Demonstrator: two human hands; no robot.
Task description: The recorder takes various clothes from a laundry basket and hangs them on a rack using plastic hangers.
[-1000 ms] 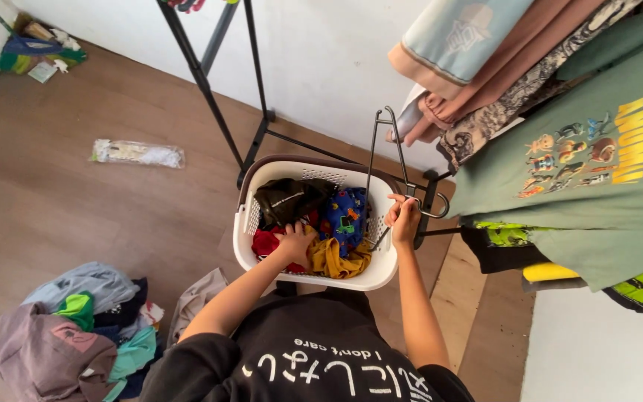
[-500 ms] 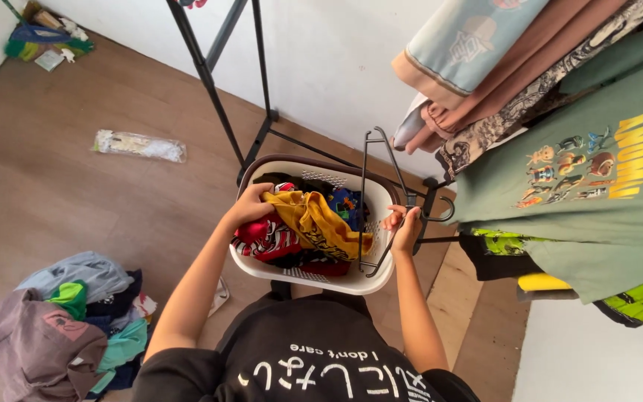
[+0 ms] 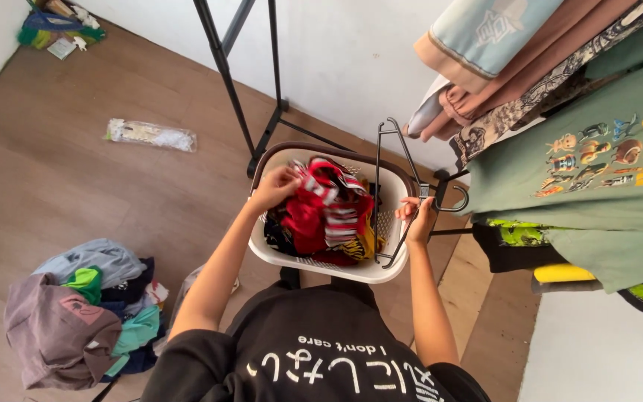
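Over the white laundry basket [image 3: 321,262], the left hand [image 3: 275,186] pinches a soft, light red striped shirt [image 3: 325,208]; the right hand [image 3: 418,216] grips a stiff black hanger [image 3: 392,186]

A long, flat clear plastic package [image 3: 151,135] with pale, whitish contents lies on the wooden floor [image 3: 61,179], well apart from the white laundry basket [image 3: 314,262] and left of the black rack's foot. In the far left corner, against the wall, sits a small heap of packets [image 3: 59,28] in blue, green and yellow, with a little white, card-like piece beside it; they are too small to tell apart further. No signs or screens show.
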